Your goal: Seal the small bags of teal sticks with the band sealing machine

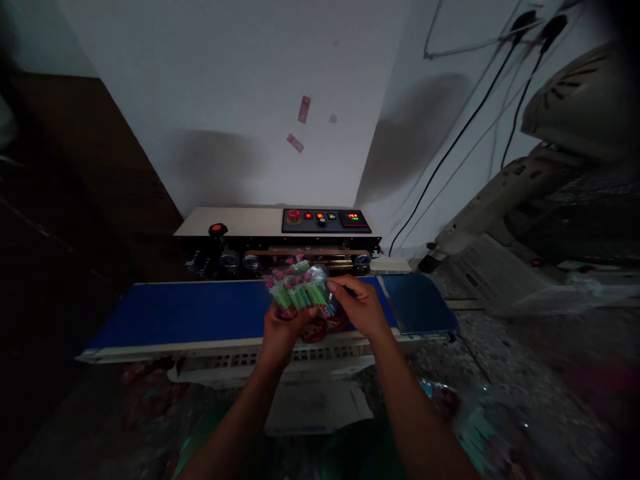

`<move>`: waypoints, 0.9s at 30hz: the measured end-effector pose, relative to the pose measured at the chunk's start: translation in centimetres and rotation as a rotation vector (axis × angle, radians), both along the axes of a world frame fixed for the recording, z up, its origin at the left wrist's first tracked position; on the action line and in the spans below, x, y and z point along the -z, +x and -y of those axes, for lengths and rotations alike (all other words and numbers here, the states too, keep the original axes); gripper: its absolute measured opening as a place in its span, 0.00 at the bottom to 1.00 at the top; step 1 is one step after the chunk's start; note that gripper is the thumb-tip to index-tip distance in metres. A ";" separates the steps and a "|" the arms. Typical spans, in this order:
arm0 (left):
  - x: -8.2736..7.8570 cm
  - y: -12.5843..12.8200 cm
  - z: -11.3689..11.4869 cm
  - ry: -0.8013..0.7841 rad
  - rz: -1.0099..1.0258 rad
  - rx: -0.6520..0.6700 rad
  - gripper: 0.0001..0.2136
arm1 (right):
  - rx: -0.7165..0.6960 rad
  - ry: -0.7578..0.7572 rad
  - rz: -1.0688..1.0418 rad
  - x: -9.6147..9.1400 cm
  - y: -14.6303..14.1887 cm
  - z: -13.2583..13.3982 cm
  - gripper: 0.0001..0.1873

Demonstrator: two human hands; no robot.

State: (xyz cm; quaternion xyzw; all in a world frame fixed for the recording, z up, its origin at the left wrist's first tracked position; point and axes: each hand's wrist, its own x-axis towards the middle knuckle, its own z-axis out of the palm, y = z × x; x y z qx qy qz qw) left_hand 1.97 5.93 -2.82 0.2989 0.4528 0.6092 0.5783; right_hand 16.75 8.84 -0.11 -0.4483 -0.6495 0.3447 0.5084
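Note:
Both my hands hold a clear plastic bag (303,293) with several green stick-like pieces and pink and red bits in it. My left hand (285,332) grips its lower left side, thumb across the front. With fingers pinched, my right hand (357,301) has the bag's right edge. The bag is tilted above the blue conveyor belt (200,310), in front of the rollers of a band sealing machine (240,223). Red printed shapes show at the bag's bottom; whether they belong to it I cannot tell.
The machine's control panel (327,221) has lit buttons and a red stop knob. A white basket (220,363) is below the belt. Filled clear bags (480,427) lie at the lower right. Black cables (450,143) hang along the wall, and a grey machine arm (480,193) stands at right.

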 end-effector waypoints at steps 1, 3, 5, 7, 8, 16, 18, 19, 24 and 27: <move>-0.2 0.1 0.1 0.005 -0.001 -0.010 0.20 | 0.037 0.035 -0.015 0.2 -0.4 0.2 0.10; -0.5 0.3 0.2 0.018 0.000 -0.029 0.20 | 0.117 0.107 -0.028 0.7 -0.9 0.3 0.10; -0.7 0.5 0.2 0.032 0.010 -0.051 0.20 | 0.174 0.167 -0.021 1.1 -1.2 0.4 0.10; -0.9 0.7 0.2 0.043 0.015 -0.044 0.20 | 0.221 0.208 -0.013 1.2 -1.5 0.6 0.11; -0.9 0.7 0.3 0.044 0.012 -0.035 0.20 | 0.242 0.220 -0.013 1.1 -1.5 0.7 0.11; -0.5 1.0 0.3 -0.013 0.004 -0.015 0.22 | 0.384 0.223 -0.106 1.2 -1.7 0.9 0.11; -0.4 1.1 0.3 -0.014 0.005 -0.013 0.23 | 0.403 0.208 -0.118 1.3 -1.5 0.7 0.11; -0.4 1.1 0.3 -0.017 0.003 -0.015 0.22 | 0.392 0.181 -0.126 1.4 -1.3 0.6 0.11; -0.1 0.8 0.1 -0.030 -0.020 -0.023 0.20 | 0.110 -0.055 -0.122 1.4 0.1 0.0 0.14; 0.0 0.7 0.1 -0.041 -0.019 -0.012 0.21 | 0.078 -0.097 -0.125 1.5 0.7 -0.2 0.12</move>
